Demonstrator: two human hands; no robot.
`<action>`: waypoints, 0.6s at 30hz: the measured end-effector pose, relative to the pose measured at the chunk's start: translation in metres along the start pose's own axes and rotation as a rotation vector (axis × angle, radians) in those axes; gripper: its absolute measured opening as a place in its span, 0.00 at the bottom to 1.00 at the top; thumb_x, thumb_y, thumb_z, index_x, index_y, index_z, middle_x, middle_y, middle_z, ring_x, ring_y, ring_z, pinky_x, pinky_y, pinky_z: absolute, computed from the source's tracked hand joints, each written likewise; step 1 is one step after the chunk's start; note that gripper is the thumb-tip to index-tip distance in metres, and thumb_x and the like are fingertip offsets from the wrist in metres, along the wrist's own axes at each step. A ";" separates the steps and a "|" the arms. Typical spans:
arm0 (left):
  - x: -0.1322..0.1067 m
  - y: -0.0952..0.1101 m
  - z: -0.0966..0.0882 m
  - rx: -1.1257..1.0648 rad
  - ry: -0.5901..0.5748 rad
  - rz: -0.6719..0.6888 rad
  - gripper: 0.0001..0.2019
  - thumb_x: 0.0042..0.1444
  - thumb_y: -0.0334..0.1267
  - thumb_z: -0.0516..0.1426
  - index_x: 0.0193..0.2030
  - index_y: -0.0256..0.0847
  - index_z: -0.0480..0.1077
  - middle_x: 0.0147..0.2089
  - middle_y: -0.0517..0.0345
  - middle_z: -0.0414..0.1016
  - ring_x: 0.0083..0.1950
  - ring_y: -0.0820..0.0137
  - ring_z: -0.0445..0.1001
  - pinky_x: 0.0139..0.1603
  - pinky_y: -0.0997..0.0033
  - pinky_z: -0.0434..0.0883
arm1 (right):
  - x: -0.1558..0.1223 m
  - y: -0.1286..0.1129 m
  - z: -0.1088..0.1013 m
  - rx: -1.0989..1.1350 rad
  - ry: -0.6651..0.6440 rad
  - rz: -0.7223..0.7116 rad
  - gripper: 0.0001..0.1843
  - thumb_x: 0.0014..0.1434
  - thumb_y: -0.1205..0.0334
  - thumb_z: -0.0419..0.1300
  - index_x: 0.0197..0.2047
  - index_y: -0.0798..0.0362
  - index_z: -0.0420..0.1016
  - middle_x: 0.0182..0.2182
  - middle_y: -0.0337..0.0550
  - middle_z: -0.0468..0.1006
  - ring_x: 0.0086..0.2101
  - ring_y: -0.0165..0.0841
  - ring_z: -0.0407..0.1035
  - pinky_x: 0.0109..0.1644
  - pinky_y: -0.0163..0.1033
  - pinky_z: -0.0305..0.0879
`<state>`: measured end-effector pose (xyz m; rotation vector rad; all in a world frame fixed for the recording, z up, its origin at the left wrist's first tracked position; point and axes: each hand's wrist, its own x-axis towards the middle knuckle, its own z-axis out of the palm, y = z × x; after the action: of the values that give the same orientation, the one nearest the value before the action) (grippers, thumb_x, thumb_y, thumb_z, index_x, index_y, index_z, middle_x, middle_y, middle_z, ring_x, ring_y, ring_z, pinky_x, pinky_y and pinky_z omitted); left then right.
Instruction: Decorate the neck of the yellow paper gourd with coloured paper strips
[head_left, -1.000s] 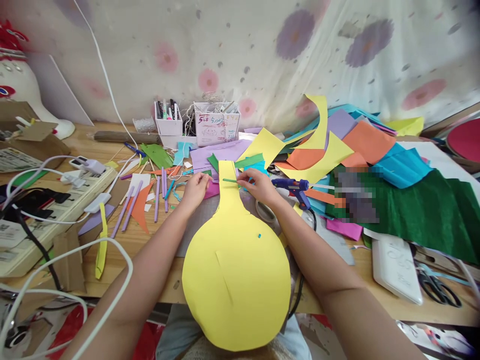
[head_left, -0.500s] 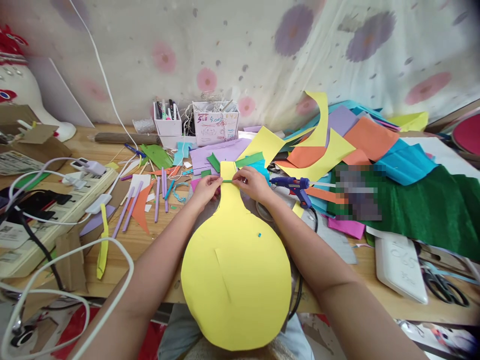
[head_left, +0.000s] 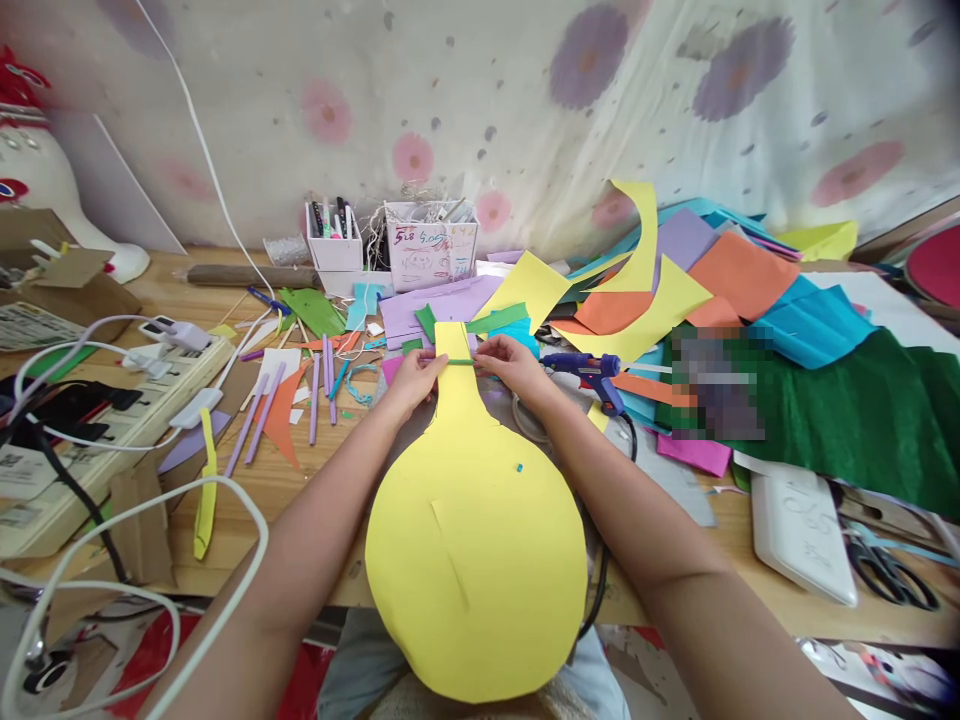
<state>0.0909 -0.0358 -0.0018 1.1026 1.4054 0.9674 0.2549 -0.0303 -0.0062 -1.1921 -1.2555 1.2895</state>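
Note:
A large yellow paper cutout (head_left: pixel 480 560), round below with a narrow neck on top, lies partly on the table and partly over my lap. Across its neck runs a thin green strip (head_left: pixel 459 362). My left hand (head_left: pixel 421 382) is closed at the neck's left edge, thumb and fingers pinching the strip's left end there. On the other side, my right hand (head_left: pixel 516 366) pinches the strip's right end, its fingertips slightly off the neck's edge. A tiny blue bit (head_left: pixel 520 467) sits on the cutout's round part.
Right of my right hand lies a blue glue gun (head_left: pixel 589 372) with a black cord. Coloured sheets (head_left: pixel 739 270) pile up behind it. Scissors (head_left: pixel 889 570) and a white box (head_left: pixel 802 535) are far right. Purple strips (head_left: pixel 259 420) and a power strip (head_left: pixel 180 380) lie left.
My right hand has shifted slightly right, away from the neck's edge, along the green strip. The cutout's neck has moved a little left and its round part slightly right.

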 end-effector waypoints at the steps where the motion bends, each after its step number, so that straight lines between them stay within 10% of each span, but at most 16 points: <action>1: 0.000 -0.001 0.000 -0.004 0.004 0.012 0.08 0.55 0.37 0.55 0.39 0.36 0.63 0.24 0.63 0.66 0.17 0.79 0.61 0.15 0.78 0.54 | -0.001 0.000 0.001 0.025 0.001 0.004 0.10 0.43 0.63 0.64 0.27 0.51 0.65 0.25 0.36 0.71 0.29 0.29 0.69 0.38 0.40 0.70; 11: -0.009 0.001 0.002 -0.176 -0.013 0.097 0.06 0.54 0.35 0.55 0.38 0.38 0.63 0.27 0.64 0.67 0.18 0.79 0.63 0.14 0.79 0.57 | -0.004 -0.001 0.013 0.231 0.001 0.066 0.17 0.36 0.57 0.69 0.25 0.53 0.66 0.23 0.33 0.71 0.26 0.26 0.66 0.34 0.35 0.65; 18: -0.003 -0.005 -0.004 -0.367 -0.134 0.082 0.18 0.56 0.53 0.50 0.38 0.38 0.65 0.26 0.60 0.69 0.18 0.77 0.66 0.14 0.78 0.58 | -0.005 -0.006 0.016 0.276 0.000 0.052 0.17 0.34 0.58 0.69 0.24 0.53 0.65 0.21 0.32 0.69 0.25 0.25 0.64 0.33 0.35 0.62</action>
<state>0.0864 -0.0398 -0.0055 0.9352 1.0303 1.1359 0.2390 -0.0368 -0.0003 -1.0316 -1.0131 1.4480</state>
